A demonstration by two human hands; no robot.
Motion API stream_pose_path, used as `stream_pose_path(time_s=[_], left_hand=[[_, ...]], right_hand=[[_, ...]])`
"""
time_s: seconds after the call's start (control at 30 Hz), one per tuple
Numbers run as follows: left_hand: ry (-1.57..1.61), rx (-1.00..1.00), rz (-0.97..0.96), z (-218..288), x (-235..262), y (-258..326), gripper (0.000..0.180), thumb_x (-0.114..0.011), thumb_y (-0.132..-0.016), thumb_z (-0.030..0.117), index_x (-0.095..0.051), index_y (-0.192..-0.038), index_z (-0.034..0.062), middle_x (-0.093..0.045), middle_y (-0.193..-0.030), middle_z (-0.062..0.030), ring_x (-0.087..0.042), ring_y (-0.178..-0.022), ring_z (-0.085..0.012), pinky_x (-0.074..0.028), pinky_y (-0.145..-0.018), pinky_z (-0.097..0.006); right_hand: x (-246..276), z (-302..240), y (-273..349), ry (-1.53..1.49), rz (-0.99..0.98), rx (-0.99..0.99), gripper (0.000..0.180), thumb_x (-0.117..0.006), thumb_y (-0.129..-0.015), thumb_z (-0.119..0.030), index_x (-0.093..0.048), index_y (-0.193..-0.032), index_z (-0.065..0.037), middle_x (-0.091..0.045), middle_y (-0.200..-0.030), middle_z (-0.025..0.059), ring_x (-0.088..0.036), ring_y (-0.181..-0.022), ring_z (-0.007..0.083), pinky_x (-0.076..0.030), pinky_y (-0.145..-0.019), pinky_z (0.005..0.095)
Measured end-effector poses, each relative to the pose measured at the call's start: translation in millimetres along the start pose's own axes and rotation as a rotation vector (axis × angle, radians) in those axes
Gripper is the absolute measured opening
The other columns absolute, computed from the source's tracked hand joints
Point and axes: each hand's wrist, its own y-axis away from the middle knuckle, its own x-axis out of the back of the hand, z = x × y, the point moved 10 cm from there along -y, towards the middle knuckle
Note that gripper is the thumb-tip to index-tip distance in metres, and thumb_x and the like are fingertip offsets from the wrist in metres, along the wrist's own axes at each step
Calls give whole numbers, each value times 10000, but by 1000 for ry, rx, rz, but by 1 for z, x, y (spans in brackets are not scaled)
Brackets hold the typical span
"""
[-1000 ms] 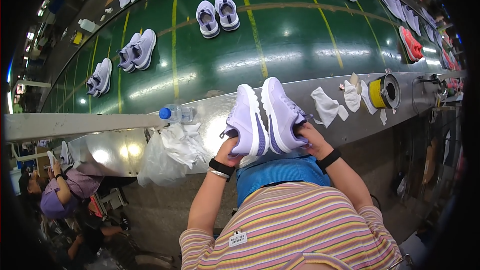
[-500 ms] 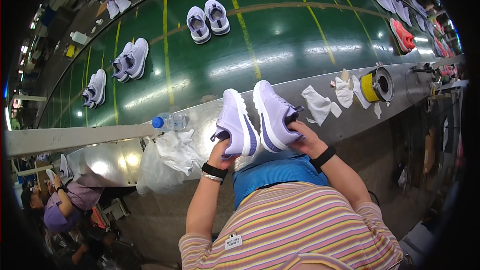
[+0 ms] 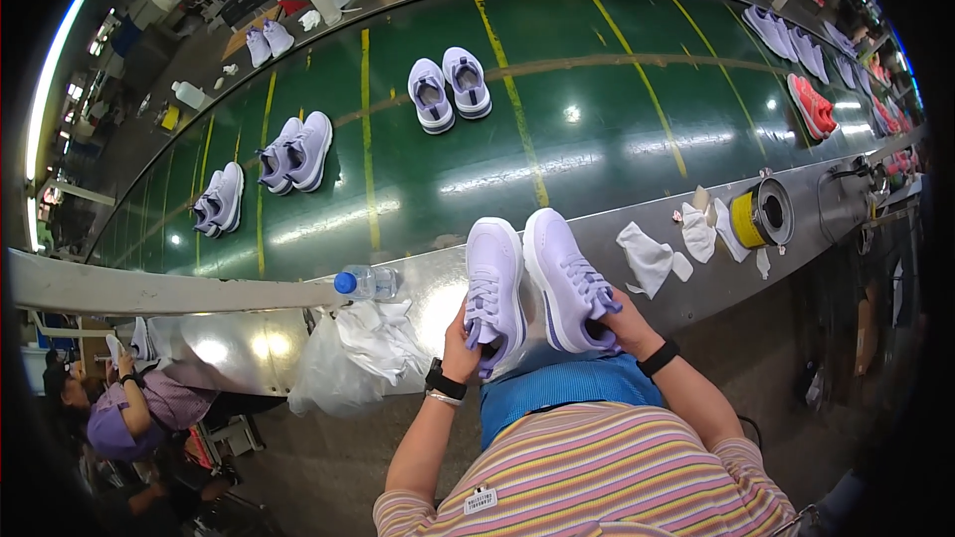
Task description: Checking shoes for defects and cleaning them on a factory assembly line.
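My left hand [image 3: 461, 345] is closed around the heel end of a lilac lace-up sneaker [image 3: 493, 283]. In my right hand [image 3: 631, 325] is the heel of a matching lilac sneaker [image 3: 561, 267] with a white sole and dark purple side trim. The two shoes are side by side, toes pointing away from me, at the near edge of a metal ledge [image 3: 428, 288]. Laces and tongues show on both. My fingers are partly hidden behind the heels and collars.
Beyond the ledge, a green belt [image 3: 398, 179] carries several sneaker pairs, including a coral pair [image 3: 812, 105]. White cloths [image 3: 383, 336], a blue-capped bottle [image 3: 364, 283] and a yellow-banded can [image 3: 764, 216] line the ledge. Another person [image 3: 129, 408] works at left.
The left sneaker has turned so its laces face up, and the right one has tilted slightly the same way. Another person's hand now touches the pair at the belt's far edge. My view has shifted.
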Motion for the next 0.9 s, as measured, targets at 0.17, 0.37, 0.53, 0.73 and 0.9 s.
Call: stream_pose_path(time_s=[0.17, 0.37, 0.53, 0.73, 0.9], left_hand=[[42, -106, -33, 31, -5, -2, 664, -573, -791, -2, -288, -1389, 46, -496, -1261, -121, -515, -1082, -160, -404, -912, -258], [19, -106, 68, 15, 13, 0, 688, -594, -749, -2, -325, -1378, 77, -496, -1246, -136, -495, -1116, -205, -397, -926, -293], [-216, -221, 159, 28, 23, 3, 736, -516, -652, -59, -359, -1357, 84, -510, -1172, -163, -467, -1092, -299, -355, -946, -352], [-477, -349, 256, 58, 28, 12, 779, -460, -575, -82, -382, -1335, 73, -497, -1159, -179, -443, -1063, -347, -335, -954, -383], [-617, -413, 335, 84, 23, 22, 777, -507, -563, -65, -380, -1322, 43, -476, -1149, -176, -433, -1063, -341, -338, -943, -389]], right_hand=[[-1, -8, -3, -10, -33, 48, 668, -693, -753, -88, -368, -1331, -9, -527, -1210, 64, -505, -1077, 117, -380, -944, 259], [-5, -4, -7, -71, -45, 59, 680, -694, -746, -80, -359, -1333, -5, -529, -1207, 67, -511, -1077, 121, -389, -941, 257], [-7, -9, -6, -56, -35, 99, 679, -685, -743, -69, -358, -1335, -8, -513, -1227, 76, -507, -1096, 137, -387, -951, 272], [-5, -11, -8, 24, -10, 153, 644, -651, -771, -79, -353, -1339, -12, -497, -1246, 70, -498, -1108, 142, -375, -961, 278], [3, -28, -2, 382, 138, 304, 666, -642, -680, -11, -400, -1300, -22, -515, -1181, 100, -510, -1078, 194, -385, -947, 301]])
